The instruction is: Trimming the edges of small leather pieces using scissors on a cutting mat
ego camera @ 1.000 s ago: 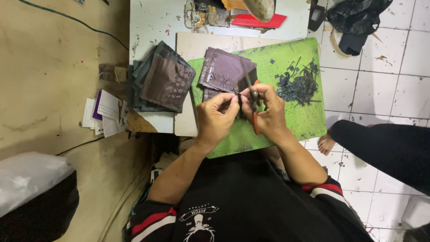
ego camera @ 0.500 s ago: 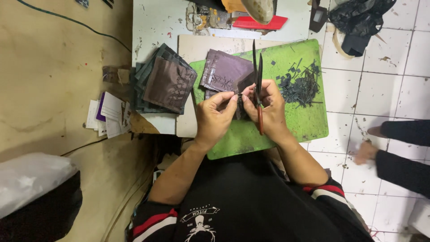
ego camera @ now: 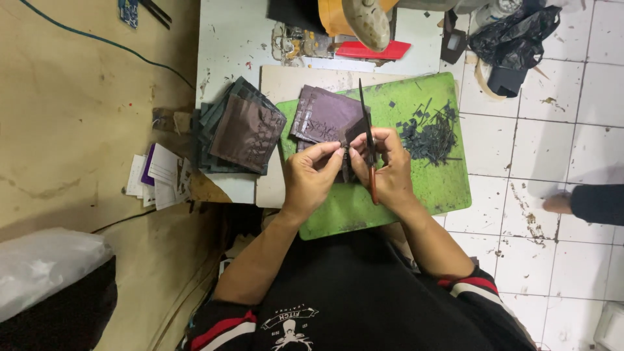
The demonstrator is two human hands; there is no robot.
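Small dark leather piece pinched between both hands, held just above green cutting mat. Left hand clenched on piece's left edge with fingertips. Right hand grasping piece's right side and also gripping scissors; reddish handle down along palm, dark blades pointing up, away from body. Cannot tell whether blades are parted. Just beyond hands, on mat: short stack of brown leather squares. To right, on mat: heap of dark offcuts. Left of mat, on white surface: taller stack of dark squares, topmost brown, tilted. Further left, off surface edge: loose paper cards. Red flat item at far edge of surface.
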